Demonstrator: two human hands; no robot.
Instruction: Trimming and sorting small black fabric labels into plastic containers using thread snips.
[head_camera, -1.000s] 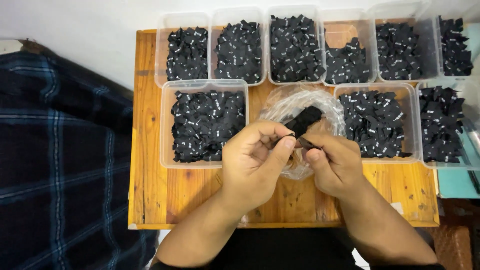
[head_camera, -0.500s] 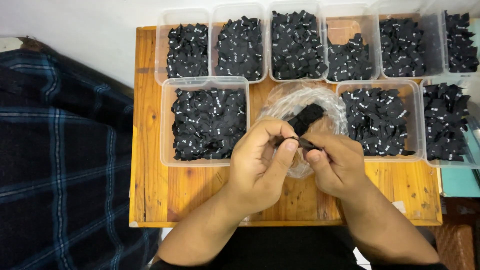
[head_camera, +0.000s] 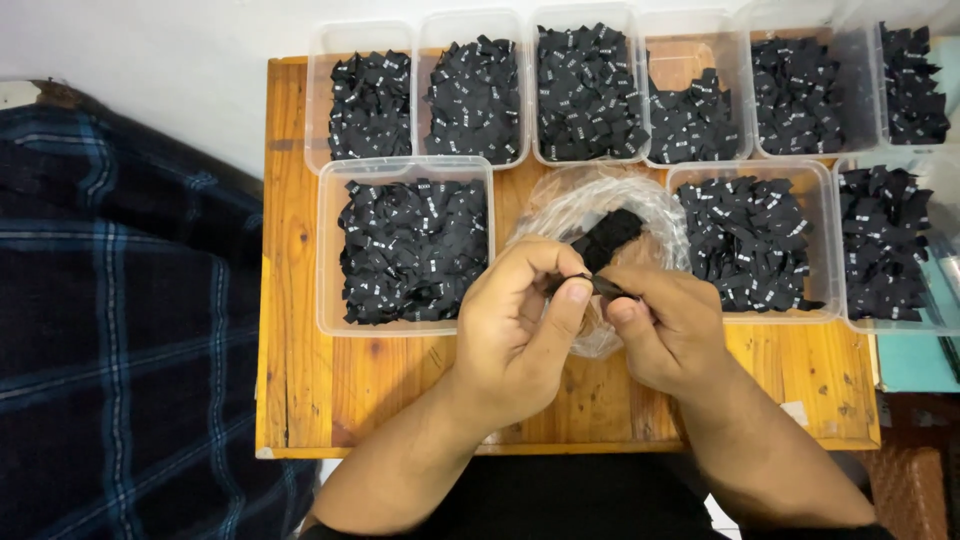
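Observation:
Over the middle of a small wooden table (head_camera: 380, 390), my left hand (head_camera: 515, 330) and my right hand (head_camera: 670, 330) meet fingertip to fingertip. Both pinch a small black fabric label (head_camera: 598, 287) between thumbs and forefingers. Right behind the hands lies a crumpled clear plastic bag (head_camera: 580, 205) with a little heap of black labels (head_camera: 610, 235) in it. A clear tub (head_camera: 330, 255) full of black labels with white marks sits just left of my left hand. Another such tub (head_camera: 755, 245) sits right of my right hand.
A row of several clear tubs (head_camera: 475, 85) with black labels lines the table's far edge, and one more tub (head_camera: 890, 250) stands at the far right. A dark blue plaid cloth (head_camera: 120, 320) lies left of the table. White wall behind.
The hands have stayed together over the bag, fingers shifting slightly on the small black label. The heap of labels in the bag looks a little lower behind the fingers.

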